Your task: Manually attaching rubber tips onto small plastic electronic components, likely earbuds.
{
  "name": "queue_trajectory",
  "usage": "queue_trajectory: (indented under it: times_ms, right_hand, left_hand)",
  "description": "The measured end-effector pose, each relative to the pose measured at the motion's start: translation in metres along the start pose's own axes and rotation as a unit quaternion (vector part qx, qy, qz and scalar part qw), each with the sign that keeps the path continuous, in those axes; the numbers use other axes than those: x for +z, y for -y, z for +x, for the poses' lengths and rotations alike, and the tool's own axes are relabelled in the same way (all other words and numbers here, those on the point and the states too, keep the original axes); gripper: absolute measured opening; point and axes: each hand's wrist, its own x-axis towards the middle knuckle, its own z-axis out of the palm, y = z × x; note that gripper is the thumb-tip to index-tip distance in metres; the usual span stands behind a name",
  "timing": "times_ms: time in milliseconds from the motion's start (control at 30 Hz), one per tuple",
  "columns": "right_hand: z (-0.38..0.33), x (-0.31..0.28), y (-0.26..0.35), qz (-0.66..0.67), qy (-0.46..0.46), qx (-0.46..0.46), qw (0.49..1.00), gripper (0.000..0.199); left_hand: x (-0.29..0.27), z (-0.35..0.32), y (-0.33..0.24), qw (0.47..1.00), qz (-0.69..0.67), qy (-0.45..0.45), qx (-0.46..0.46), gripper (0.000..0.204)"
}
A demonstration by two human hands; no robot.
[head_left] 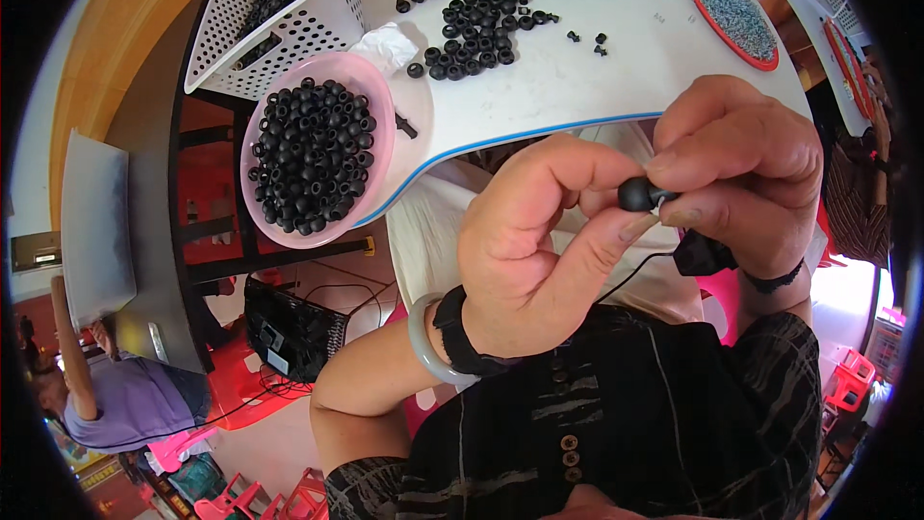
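Observation:
My left hand [529,250] pinches a small black rounded cap [634,195] between thumb and fingers, above my lap. My right hand [751,159] meets it from the other side. Its thumb and fingertips are closed on a small dark piece with a pale glint at the cap's end, too covered to name. A pink bowl [383,106] heaped with black hollow caps [313,154] stands to the left of my hands. More loose black caps [472,34] lie in a cluster on the white table [577,77] beyond.
A white perforated basket [332,24] of black parts stands at the far left, beside crumpled white paper [385,46]. A red-rimmed tray [736,19] of small metallic-looking pieces sits far right. The blue table edge [500,137] curves before me. Another person [125,404] is at left.

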Motion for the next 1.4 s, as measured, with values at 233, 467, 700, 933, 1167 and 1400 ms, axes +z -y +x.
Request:
queue_trajectory:
  times_ms: [233,467,700,933,1167,1400]
  right_hand:
    - [-0.001,0.008,0.002,0.060,-0.015,0.030,0.998,0.022]
    - [-0.001,0.014,-0.002,0.212,-0.027,0.147,0.966,0.035]
    - [0.003,0.014,-0.003,0.291,0.005,0.278,0.916,0.048]
    - [0.000,0.016,-0.001,0.332,-0.012,0.318,0.888,0.035]
    - [0.001,0.013,-0.008,0.381,-0.007,0.342,0.859,0.034]
    - [0.000,0.011,-0.010,0.399,0.009,0.333,0.854,0.039]
  left_hand:
    - [0.002,-0.001,0.004,0.999,0.020,-0.023,0.026,0.019]
    - [0.000,-0.001,0.006,0.999,0.002,-0.019,0.028,0.020]
    - [-0.001,0.005,0.012,0.995,-0.047,0.026,0.089,0.019]
    - [-0.003,0.006,0.014,0.991,-0.008,0.038,0.124,0.013]
    - [-0.007,0.001,0.011,0.990,0.071,0.042,0.114,0.015]
    - [-0.006,0.000,0.008,0.992,0.076,0.028,0.093,0.018]
